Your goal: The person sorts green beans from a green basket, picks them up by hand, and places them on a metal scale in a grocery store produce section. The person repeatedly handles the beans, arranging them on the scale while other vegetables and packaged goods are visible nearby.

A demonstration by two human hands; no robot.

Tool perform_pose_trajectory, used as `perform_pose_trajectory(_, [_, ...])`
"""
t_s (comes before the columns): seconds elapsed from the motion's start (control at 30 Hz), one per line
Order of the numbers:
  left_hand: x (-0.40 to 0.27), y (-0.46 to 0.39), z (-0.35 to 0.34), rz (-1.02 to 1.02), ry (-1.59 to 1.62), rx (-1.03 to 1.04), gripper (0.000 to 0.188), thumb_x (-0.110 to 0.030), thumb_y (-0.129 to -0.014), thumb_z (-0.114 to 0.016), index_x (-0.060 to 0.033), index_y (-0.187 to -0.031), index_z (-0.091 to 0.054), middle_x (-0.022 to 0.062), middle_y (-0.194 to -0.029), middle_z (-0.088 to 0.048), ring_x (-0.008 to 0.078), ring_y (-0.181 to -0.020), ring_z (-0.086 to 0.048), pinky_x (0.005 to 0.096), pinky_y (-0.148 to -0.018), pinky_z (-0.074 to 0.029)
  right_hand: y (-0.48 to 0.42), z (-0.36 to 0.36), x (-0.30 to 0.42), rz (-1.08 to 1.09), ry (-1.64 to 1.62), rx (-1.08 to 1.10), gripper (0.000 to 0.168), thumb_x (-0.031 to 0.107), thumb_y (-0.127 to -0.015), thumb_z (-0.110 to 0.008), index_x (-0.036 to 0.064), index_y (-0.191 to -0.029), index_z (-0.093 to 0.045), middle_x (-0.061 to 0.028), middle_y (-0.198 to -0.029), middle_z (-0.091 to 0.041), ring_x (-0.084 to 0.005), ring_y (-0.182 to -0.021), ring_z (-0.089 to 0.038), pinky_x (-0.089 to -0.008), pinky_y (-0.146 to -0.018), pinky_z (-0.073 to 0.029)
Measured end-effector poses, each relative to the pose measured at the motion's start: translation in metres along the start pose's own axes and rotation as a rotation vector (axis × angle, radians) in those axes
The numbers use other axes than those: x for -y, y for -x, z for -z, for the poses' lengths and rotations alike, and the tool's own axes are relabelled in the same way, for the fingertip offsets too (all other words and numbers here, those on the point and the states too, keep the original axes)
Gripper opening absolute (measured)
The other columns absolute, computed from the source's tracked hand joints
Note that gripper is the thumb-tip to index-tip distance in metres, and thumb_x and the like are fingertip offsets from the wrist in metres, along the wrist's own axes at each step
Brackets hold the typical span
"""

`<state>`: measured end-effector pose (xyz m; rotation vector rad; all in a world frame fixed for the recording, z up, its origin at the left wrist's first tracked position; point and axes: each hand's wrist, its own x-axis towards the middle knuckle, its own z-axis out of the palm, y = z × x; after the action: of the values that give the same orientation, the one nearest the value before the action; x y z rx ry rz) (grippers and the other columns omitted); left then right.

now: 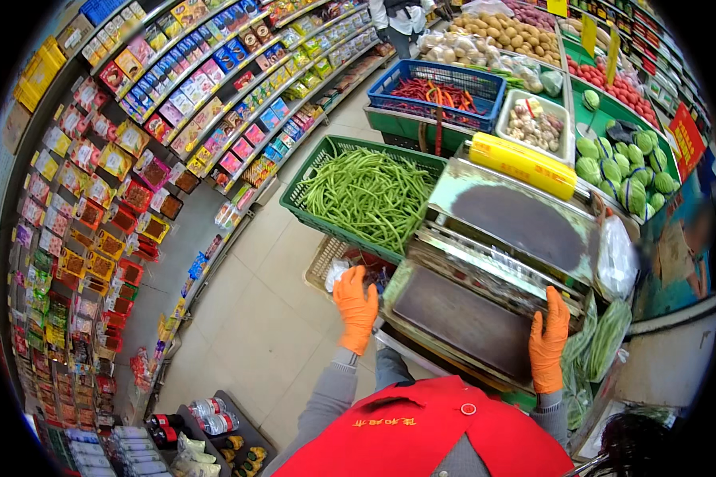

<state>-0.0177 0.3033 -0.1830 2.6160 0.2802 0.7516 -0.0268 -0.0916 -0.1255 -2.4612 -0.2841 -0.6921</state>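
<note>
My left hand (357, 307), in an orange glove, is held out beside the left corner of a worn metal machine that looks like a film wrapper. Its fingers are apart and it holds nothing. The machine's lower dark plate (462, 316) lies before me, and its upper dark plate (516, 217) is farther back. At the right edge of the lower plate is my right hand (550, 340), gloved alike and empty; I cannot tell if it touches. Behind the plates lies a yellow plastic roll (522, 166) bearing writing. Green beans (367, 194) fill a green crate (298, 210) at the left.
A beige basket (317, 268) sits under the bean crate. Bagged green vegetables (608, 340) lie to the right. Farther back are a blue crate (379, 95) of chillies, a white tub (502, 128) of garlic, and cabbages (623, 167). Snack shelves (215, 101) line the left; a person (401, 24) stands beyond.
</note>
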Motion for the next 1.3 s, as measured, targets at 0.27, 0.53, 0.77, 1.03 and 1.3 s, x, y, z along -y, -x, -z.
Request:
perform_pose_trajectory(0.27, [0.161,-0.042,-0.069,0.239,-0.171,0.464,0.063,-0.021,-0.077,-0.065,0.0000,-0.133,-0.045,0.0208,-0.133,-0.047,0.0346,-0.125,-0.043,0.0469,-0.107,-0.031,-0.055,-0.134,0.121,0.028,0.000,0.205,0.059,0.002,-0.077,-0.063,0.003,-0.134,-0.047,-0.0201,-0.128,-0.053,-0.0384,-0.116,-0.050,-0.0444,-0.101,-0.039])
perform_pose_trajectory(0.53, [0.174,-0.135,-0.162,-0.557,-0.338,0.664,0.034,-0.011,-0.084,-0.053,-0.0073,-0.117,-0.062,0.0098,-0.113,-0.065,0.0284,-0.116,-0.056,0.0440,-0.105,-0.033,-0.082,-0.210,0.190,-0.008,0.336,0.325,0.054,0.020,-0.077,-0.068,0.006,-0.127,-0.052,-0.0163,-0.133,-0.048,-0.0338,-0.124,-0.044,-0.0488,-0.105,-0.027])
perform_pose_trajectory(0.77, [0.171,-0.147,-0.211,-0.482,-0.359,0.967,0.014,-0.013,-0.079,-0.062,-0.0156,-0.082,-0.075,0.0071,-0.085,-0.072,0.0261,-0.086,-0.069,0.0408,-0.071,-0.050,-0.140,-0.228,0.183,-0.066,0.365,0.179,0.046,0.023,-0.082,-0.065,0.005,-0.123,-0.053,-0.0145,-0.121,-0.055,-0.0320,-0.117,-0.048,-0.0477,-0.105,-0.028])
perform_pose_trajectory(1.03, [0.191,-0.152,-0.210,-0.539,-0.176,0.860,0.017,-0.014,-0.079,-0.059,-0.0129,-0.083,-0.075,0.0110,-0.086,-0.072,0.0294,-0.082,-0.070,0.0429,-0.065,-0.054,-0.130,-0.247,0.157,-0.100,0.504,0.296,0.051,0.029,-0.086,-0.056,0.003,-0.130,-0.049,-0.0171,-0.127,-0.052,-0.0359,-0.119,-0.045,-0.0467,-0.105,-0.031])
perform_pose_trajectory(1.3, [0.223,-0.131,-0.128,-0.649,-0.117,0.892,0.014,-0.015,-0.078,-0.058,-0.0165,-0.082,-0.072,0.0083,-0.079,-0.070,0.0288,-0.078,-0.070,0.0423,-0.065,-0.053,-0.123,-0.248,0.150,-0.090,0.503,0.249,0.049,0.028,-0.085,-0.056,0.003,-0.127,-0.051,-0.0170,-0.122,-0.055,-0.0357,-0.116,-0.047,-0.0475,-0.103,-0.033])
